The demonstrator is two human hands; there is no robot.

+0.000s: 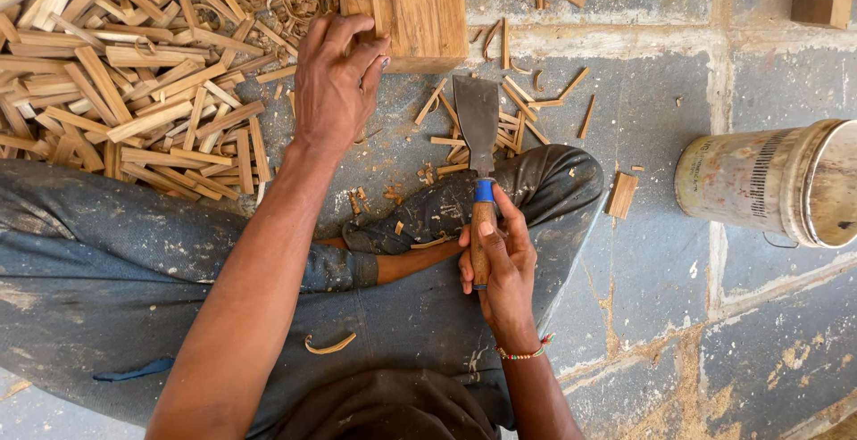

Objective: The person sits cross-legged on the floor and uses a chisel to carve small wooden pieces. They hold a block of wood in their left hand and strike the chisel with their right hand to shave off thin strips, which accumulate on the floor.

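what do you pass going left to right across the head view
pile of wood strips → left hand → wooden block → chisel held in the right hand → small wood offcut → bucket lying on its side

Wooden-handled broad-bladed chisel (pixel 478 159) blade-forward over knee; pale wooden block (pixel 420 7) flat on floor.

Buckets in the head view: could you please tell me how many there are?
1. A white plastic bucket lies on its side at the right edge, cut off by the frame; others may be out of view.
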